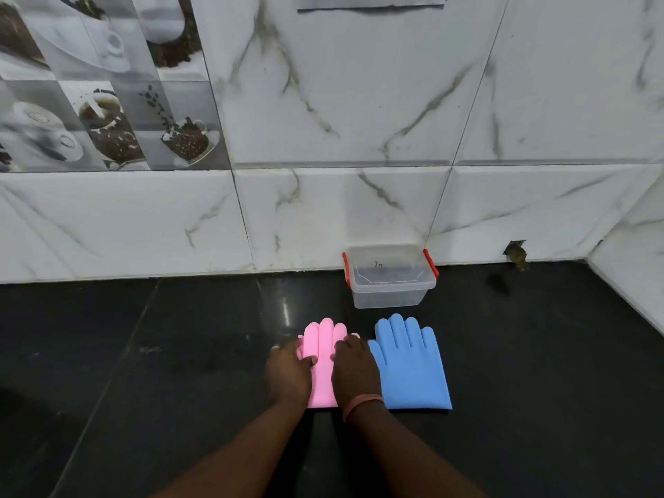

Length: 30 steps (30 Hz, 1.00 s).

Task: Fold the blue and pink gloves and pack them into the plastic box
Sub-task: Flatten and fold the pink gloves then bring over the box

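Observation:
A pink glove (pixel 324 368) lies flat on the black counter, fingers pointing to the wall. My left hand (pixel 287 375) rests on its left edge and my right hand (pixel 354 372) on its right edge, fingers curled at the glove's sides. Whether they grip it or only press on it is unclear. Just to the right lies a blue glove (pixel 413 368), flat and spread, touched by neither hand. Behind the gloves, against the wall, stands a clear plastic box (pixel 391 292) with red clips, open at the top and seemingly empty.
The black counter (pixel 179 354) meets a white marble-tiled wall at the back and another at the right. A small hole with brown debris (pixel 517 255) sits in the wall right of the box.

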Available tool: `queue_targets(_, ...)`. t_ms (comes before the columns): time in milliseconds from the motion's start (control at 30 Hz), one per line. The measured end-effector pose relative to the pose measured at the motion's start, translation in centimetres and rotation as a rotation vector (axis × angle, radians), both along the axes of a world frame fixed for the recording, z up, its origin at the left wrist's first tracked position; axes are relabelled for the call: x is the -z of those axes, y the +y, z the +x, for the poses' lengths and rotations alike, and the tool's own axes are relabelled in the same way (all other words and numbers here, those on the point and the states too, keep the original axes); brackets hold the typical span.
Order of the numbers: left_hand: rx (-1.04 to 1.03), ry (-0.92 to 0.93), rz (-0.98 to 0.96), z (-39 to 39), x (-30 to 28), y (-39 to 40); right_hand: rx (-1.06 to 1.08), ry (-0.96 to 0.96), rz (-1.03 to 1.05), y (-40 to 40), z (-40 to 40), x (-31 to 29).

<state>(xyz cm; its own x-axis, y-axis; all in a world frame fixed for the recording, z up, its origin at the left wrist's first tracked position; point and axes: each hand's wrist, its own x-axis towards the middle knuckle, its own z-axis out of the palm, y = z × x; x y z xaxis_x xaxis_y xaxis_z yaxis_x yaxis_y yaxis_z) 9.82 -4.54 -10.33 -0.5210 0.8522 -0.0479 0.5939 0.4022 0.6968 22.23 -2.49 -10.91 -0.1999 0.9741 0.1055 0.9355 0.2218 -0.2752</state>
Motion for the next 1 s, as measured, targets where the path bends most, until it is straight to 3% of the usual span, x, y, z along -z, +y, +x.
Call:
queue_targets(267,0.011,-0.042,0.166,-0.4,-1.1,0.6,0.007,0.067,0.066,0.9,0.1,0.1)
queue_targets(367,0.071,0.170,0.100,-0.5,-1.2,0.8,-0.004,0.052,0.184,2.3,1.1,-1.1)
queue_targets(433,0.040,0.362,0.061,-0.4,-1.9,1.5,0.073,0.229,0.224,4.0,1.7,-2.8)
queue_targets(500,0.015,0.396,0.084,0.3,-2.9,2.9,0.322,0.651,0.132,6.3,2.4,-5.1)
queue_targets(600,0.064,0.158,0.151,1.6,-4.3,5.8,0.793,1.232,-0.139,9.8,3.5,-7.8)
queue_targets(700,0.115,-0.050,0.162,2.9,-5.4,8.3,1.040,1.644,-0.368,12.2,5.0,-8.8)
queue_targets(867,0.112,-0.332,0.152,4.2,-6.3,9.4,0.942,1.860,-0.469,12.6,5.3,-8.8)
queue_targets(1000,-0.063,-0.845,0.160,2.9,-8.4,7.8,0.730,1.920,-0.355,7.8,2.3,-8.6)
